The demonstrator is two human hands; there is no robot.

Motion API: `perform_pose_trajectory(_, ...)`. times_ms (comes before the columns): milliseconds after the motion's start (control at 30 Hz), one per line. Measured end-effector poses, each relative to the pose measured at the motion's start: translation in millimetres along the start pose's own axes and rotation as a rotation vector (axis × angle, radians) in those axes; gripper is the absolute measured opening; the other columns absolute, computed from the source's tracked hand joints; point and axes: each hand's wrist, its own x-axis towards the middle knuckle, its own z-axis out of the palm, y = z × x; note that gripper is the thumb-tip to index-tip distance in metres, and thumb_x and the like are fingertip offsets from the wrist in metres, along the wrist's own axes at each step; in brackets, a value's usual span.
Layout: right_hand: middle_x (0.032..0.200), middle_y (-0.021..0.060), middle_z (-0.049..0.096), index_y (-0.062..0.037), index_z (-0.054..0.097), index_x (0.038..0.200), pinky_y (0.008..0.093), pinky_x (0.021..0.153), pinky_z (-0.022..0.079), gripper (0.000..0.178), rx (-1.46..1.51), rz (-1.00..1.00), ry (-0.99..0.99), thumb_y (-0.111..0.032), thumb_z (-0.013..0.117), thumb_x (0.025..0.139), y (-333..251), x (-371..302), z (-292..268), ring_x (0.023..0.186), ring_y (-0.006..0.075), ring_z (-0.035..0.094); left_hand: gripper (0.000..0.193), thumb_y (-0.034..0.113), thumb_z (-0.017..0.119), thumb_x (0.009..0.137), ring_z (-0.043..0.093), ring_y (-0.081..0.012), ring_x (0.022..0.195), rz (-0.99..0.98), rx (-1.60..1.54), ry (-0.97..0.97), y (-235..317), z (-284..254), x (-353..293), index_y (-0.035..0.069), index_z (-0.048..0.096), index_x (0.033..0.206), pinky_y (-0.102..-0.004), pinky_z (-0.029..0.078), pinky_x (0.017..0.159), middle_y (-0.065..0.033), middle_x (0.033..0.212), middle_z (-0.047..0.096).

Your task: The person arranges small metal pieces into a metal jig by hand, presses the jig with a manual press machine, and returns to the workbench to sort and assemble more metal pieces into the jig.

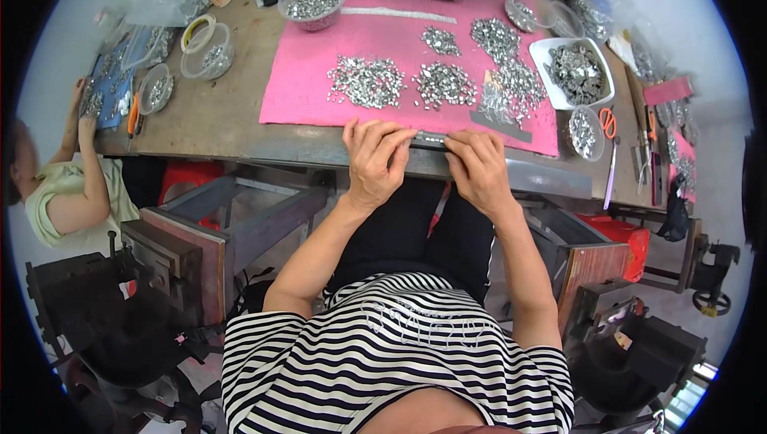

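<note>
At the table's front edge my left hand (374, 161) and my right hand (481, 169) pinch the two ends of a narrow grey strip (431, 139). Small shiny pieces sit in a row along its middle; the fingers hide its ends. Just beyond lies a pink mat (300, 86) with loose heaps of silvery bits: a wide heap (367, 82), a smaller heap (444, 85) and a spread-out heap (515, 86). Close to my right hand, a flat grey bar (503, 128) rests on the mat beside a cluster of thin silvery slivers (497, 105).
A white square dish (536, 52) and a see-through tub (586, 133) of metal bits stand at the right, near orange-handled scissors (608, 122). More bowls (312, 2) line the back. Another person (76, 186) works at the left. Vises (160, 266) flank me below table height.
</note>
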Motion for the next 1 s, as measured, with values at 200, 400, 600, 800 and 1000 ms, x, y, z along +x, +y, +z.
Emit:
perform_pose_trajectory(200, 0.097, 0.0087, 0.07, -0.0037, 0.07, 0.1, 0.0392, 0.086, 0.046, 0.017, 0.045, 0.098, 0.074, -0.001, 0.072, 0.083, 25.9, 9.9, -26.1, 0.091, 0.0257, 0.067, 0.03, 0.011, 0.065, 0.093, 0.058, -0.0306, 0.124, -0.136, 0.012, -0.072, -15.6, -20.5, 29.7, 0.006, 0.066, 0.122, -0.0529, 0.025, 0.117, -0.0129, 0.127, 0.065)
perform_pose_trajectory(400, 0.097, 0.0098, 0.07, -0.0046, 0.071, 0.105, 0.0381, 0.082, 0.048, 0.019, 0.179, 0.12, 0.131, -0.001, 0.068, 0.086, 21.2, 29.1, -1.2, 0.091, 0.0281, 0.066, 0.076, 0.039, 0.06, 0.098, 0.023, -0.0409, 0.151, -0.243, 0.47, -0.308, -74.5, -49.9, 26.8, -0.003, 0.03, 0.155, -0.0603, 0.008, 0.121, -0.0229, 0.161, 0.031)
perform_pose_trajectory(600, 0.101, 0.0092, 0.07, -0.005, 0.072, 0.106, 0.0377, 0.083, 0.048, 0.02, 0.101, 0.132, 0.073, -0.001, 0.068, 0.087, 28.6, 34.1, -0.4, 0.094, 0.0275, 0.067, 0.085, 0.048, 0.057, 0.097, 0.019, -0.0396, 0.153, -0.162, 0.483, -0.521, -55.9, -17.0, 36.3, -0.006, 0.028, 0.155, -0.066, 0.006, 0.119, -0.0237, 0.164, 0.024)
perform_pose_trajectory(800, 0.099, 0.0096, 0.069, -0.0038, 0.071, 0.102, 0.039, 0.085, 0.047, 0.017, 0.142, 0.177, 0.074, 0.0, 0.068, 0.086, 29.2, 29.8, 1.3, 0.093, 0.0277, 0.065, 0.085, 0.052, 0.052, 0.099, 0.021, -0.0387, 0.153, -0.154, 0.436, -0.44, -68.2, -23.6, 51.9, -0.005, 0.026, 0.156, -0.0618, 0.005, 0.121, -0.0237, 0.163, 0.024)
perform_pose_trajectory(1000, 0.09, 0.0113, 0.068, -0.0016, 0.071, 0.101, 0.0366, 0.077, 0.048, 0.02, 0.156, 0.232, 0.202, 0.007, 0.066, 0.084, 24.1, 23.2, -1.0, 0.082, 0.0273, 0.063, 0.093, 0.062, 0.05, 0.096, 0.022, -0.04, 0.152, -0.149, 0.399, -0.593, -72.7, -17.8, 67.5, -0.008, 0.029, 0.153, -0.0621, 0.007, 0.121, -0.0267, 0.161, 0.027)
